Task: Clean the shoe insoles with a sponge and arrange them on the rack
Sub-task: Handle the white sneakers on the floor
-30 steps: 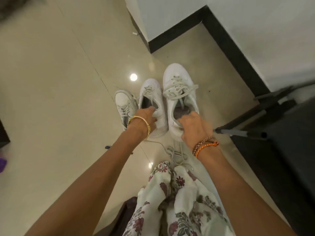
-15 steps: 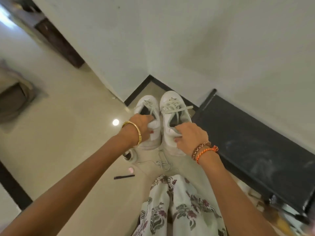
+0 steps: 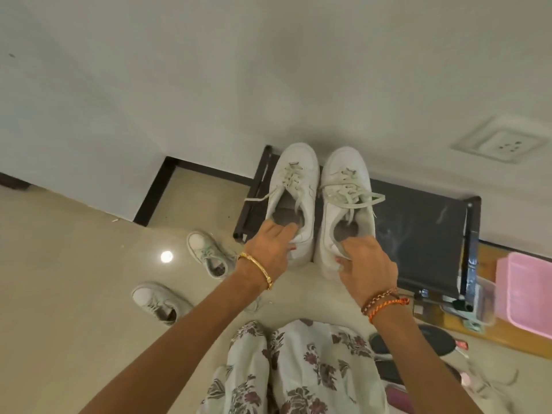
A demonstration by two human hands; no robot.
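Two white sneakers, the left shoe (image 3: pixel 294 201) and the right shoe (image 3: pixel 346 210), were held side by side above the black rack (image 3: pixel 418 234). Left hand (image 3: pixel 270 249) had fingers hooked into its shoe's heel opening; right hand (image 3: pixel 366 267) pinched its shoe's heel collar. Grey insoles showed inside. Two small sneakers (image 3: pixel 209 255) (image 3: pixel 159 301) lay on the floor (image 3: pixel 59 279) to the left, a pink basket (image 3: pixel 525 294) sat right of the rack. No brand or writing was readable.

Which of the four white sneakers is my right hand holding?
The right hand grips the rightmost sneaker by its heel, over the black rack; the neighbouring one is in the left hand, two lie on the floor.
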